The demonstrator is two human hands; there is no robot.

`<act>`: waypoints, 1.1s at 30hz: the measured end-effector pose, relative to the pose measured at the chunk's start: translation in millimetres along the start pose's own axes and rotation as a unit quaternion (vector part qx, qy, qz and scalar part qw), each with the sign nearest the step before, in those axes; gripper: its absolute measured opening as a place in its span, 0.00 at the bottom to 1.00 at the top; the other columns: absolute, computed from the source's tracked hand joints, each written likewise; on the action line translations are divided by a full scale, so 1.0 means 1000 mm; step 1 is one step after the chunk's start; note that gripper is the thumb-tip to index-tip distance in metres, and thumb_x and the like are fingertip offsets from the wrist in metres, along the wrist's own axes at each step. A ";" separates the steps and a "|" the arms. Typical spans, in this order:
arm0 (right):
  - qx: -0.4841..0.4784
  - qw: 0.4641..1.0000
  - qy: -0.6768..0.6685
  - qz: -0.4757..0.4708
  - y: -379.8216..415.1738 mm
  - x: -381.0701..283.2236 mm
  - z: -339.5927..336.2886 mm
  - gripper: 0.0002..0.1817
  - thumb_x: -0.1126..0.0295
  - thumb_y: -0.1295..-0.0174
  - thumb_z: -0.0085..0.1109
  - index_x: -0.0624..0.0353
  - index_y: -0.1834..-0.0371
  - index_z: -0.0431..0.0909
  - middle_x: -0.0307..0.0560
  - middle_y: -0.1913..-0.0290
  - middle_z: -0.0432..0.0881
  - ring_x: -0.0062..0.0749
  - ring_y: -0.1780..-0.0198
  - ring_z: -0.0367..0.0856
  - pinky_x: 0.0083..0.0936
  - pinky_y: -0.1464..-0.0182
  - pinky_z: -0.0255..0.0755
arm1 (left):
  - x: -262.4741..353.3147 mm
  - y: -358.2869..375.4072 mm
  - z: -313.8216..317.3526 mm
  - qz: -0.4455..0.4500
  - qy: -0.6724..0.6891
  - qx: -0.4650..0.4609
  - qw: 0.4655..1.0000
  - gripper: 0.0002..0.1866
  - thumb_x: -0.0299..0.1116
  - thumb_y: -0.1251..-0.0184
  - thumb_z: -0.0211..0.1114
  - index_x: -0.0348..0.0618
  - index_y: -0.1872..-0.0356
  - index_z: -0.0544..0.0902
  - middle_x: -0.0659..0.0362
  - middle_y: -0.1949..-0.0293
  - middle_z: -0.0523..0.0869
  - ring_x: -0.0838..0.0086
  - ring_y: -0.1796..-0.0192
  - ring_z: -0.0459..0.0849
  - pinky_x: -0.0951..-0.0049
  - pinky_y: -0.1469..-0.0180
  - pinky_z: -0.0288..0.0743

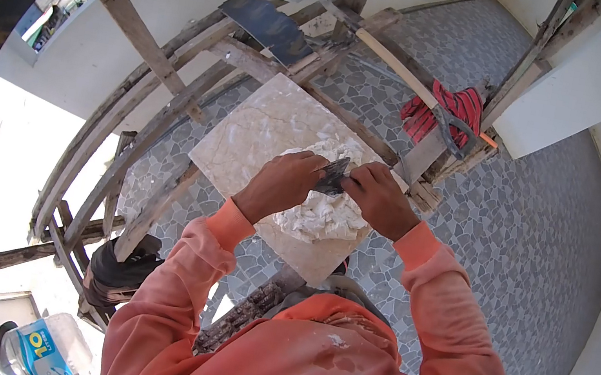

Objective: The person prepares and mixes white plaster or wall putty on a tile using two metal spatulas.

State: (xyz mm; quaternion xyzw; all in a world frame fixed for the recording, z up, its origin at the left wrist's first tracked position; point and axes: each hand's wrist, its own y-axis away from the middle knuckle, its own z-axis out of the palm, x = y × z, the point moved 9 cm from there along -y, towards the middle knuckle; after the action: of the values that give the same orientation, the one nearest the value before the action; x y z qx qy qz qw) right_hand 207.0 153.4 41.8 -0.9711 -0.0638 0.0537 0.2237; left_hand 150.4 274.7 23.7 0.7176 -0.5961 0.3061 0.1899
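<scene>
My left hand and right hand pinch a dark blade, fingers nearly closed: three o'clock from my left, nine from my right, over white paste.

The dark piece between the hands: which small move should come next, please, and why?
Perhaps free the right hand while the left hand keeps the dark piece. Both hands now grip it over the white heap, so neither is free to gather this lumpy material on the slab.

white heap blocks slab middle; far part seems open, timber beyond.
</scene>
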 end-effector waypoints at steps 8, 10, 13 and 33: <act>-0.008 0.983 -0.038 0.177 0.037 0.033 -0.020 0.15 0.80 0.46 0.57 0.60 0.54 0.78 0.48 0.57 0.76 0.45 0.51 0.77 0.38 0.48 0.75 | -0.041 0.004 0.008 -0.114 0.054 -0.004 0.992 0.13 0.32 0.31 0.60 0.33 0.52 0.81 0.41 0.60 0.86 0.44 0.55 0.84 0.53 0.55 0.76; -0.001 0.968 -0.081 0.238 0.051 0.034 -0.020 0.16 0.82 0.47 0.57 0.61 0.53 0.78 0.50 0.56 0.77 0.47 0.52 0.79 0.38 0.51 0.77 | -0.057 0.009 0.002 -0.135 0.083 0.068 0.985 0.14 0.34 0.31 0.61 0.31 0.55 0.81 0.39 0.64 0.85 0.45 0.60 0.84 0.55 0.57 0.75; 0.037 0.950 -0.130 0.282 0.061 0.014 -0.015 0.18 0.83 0.48 0.58 0.62 0.51 0.77 0.52 0.54 0.78 0.48 0.53 0.80 0.38 0.54 0.79 | -0.080 0.018 0.000 -0.203 0.110 0.108 0.967 0.15 0.36 0.31 0.61 0.29 0.58 0.79 0.40 0.70 0.82 0.53 0.67 0.82 0.57 0.61 0.73; 0.106 0.914 -0.138 0.367 0.057 0.009 0.044 0.11 0.78 0.41 0.57 0.65 0.54 0.76 0.54 0.60 0.79 0.51 0.59 0.82 0.39 0.60 0.77 | -0.108 0.061 0.029 -0.351 0.414 0.104 0.833 0.17 0.34 0.25 0.58 0.27 0.49 0.79 0.58 0.64 0.85 0.77 0.65 0.81 0.74 0.61 0.75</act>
State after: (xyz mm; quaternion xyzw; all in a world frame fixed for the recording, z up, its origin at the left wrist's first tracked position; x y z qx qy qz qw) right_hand 215.3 122.8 -23.8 -0.8795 0.2733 0.2719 0.2791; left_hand 86.4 323.3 -75.1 0.7002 -0.1340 0.5478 0.4377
